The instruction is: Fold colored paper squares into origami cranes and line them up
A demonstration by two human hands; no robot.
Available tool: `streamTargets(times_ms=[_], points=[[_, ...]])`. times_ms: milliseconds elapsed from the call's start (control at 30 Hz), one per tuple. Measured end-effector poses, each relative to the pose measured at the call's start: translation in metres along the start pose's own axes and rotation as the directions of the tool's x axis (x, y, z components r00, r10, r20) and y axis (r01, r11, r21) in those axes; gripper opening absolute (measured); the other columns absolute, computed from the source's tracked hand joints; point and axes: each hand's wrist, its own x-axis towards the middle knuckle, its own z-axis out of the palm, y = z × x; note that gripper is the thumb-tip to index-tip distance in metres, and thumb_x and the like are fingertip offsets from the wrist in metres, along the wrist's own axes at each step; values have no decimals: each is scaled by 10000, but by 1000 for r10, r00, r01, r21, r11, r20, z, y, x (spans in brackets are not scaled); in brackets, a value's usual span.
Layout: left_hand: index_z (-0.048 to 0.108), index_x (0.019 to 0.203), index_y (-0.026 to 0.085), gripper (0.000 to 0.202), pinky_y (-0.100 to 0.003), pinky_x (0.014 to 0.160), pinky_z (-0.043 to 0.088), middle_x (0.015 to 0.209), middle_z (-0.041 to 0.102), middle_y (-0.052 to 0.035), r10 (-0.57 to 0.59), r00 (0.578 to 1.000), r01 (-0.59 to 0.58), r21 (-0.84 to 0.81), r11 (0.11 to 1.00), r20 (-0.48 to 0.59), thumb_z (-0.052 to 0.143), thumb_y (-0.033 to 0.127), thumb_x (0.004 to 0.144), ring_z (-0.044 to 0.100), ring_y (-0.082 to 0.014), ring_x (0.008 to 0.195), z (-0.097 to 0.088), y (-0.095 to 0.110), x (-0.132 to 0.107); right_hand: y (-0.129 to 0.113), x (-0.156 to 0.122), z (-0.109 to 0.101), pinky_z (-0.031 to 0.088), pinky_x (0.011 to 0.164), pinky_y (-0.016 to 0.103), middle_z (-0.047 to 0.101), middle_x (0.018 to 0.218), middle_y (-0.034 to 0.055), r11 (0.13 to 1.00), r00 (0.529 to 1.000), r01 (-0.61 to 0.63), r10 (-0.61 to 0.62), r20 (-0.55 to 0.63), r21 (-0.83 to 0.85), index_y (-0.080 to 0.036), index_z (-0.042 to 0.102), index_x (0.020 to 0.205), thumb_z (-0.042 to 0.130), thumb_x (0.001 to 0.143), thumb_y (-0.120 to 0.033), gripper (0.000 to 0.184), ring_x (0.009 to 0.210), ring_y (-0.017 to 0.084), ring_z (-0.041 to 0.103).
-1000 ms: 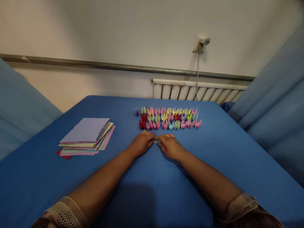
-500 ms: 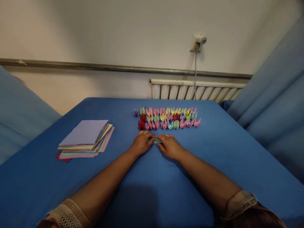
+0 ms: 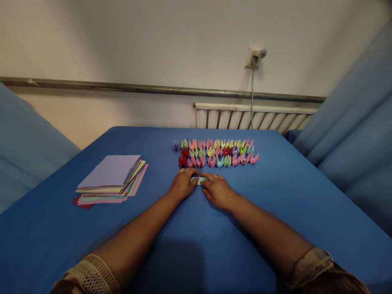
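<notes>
Both my hands rest on the blue tabletop [image 3: 275, 196], fingertips meeting over a small light-blue folded paper piece [image 3: 199, 180]. My left hand [image 3: 183, 184] presses its left end with curled fingers. My right hand [image 3: 218, 189] pinches its right end. Just beyond the hands stand three rows of several small folded paper pieces [image 3: 217, 153] in pink, yellow, green, red and purple.
A stack of coloured paper sheets [image 3: 110, 177], lilac on top, lies at the left of the table. Blue cloth-covered surfaces flank the table left [image 3: 27, 143] and right [image 3: 352, 122]. A radiator [image 3: 254, 116], a wall rail and a plugged socket [image 3: 255, 55] are behind.
The light-blue piece shows a little more between my fingertips, and my right hand has shifted slightly toward me. The view has hardly moved.
</notes>
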Motion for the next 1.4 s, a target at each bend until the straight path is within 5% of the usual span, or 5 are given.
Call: streamTargets(times_ms=[333,633,800,967,1400], points=[[684,902,195,137,-351,859,435,940,681,-58,77,996,-79,46,996,50,554,223,872,593,-201,904,-3,-1,2,-20,-3,-2,403,970,401,616,1250,134,986,1000,3,1,25,-167,-143,580,1272,395,951,-144,370,1145,257,535],[674,913,182,206,-389,821,427,996,663,-87,67,997,-72,283,956,29,475,237,921,569,-240,906,-21,2,-11,-38,-11,12,338,1070,493,383,1490,223,961,985,-126,152,87,-245,-49,440,1407,441,962,-302,511,1370,345,359],[648,1012,173,223,-352,876,449,1017,655,-83,219,973,-222,46,974,69,439,204,941,561,-208,954,-10,7,-8,-41,-12,6,335,1074,486,402,1476,231,958,989,-109,132,71,-265,-22,412,1417,434,963,-300,533,1354,344,378],[652,995,180,179,-336,860,480,981,641,-69,104,991,-96,-92,991,87,516,205,882,597,-195,922,-2,4,0,-39,-14,8,341,1055,494,391,1480,239,950,977,-176,200,68,-257,-36,421,1415,465,947,-328,554,1352,358,375],[625,784,191,40,-311,698,449,774,652,-56,-62,978,40,111,993,197,620,215,751,612,-217,739,-11,17,24,-30,-14,13,294,1080,492,432,1442,254,961,988,-148,153,2,-235,11,434,1388,472,934,-364,589,1339,367,368]])
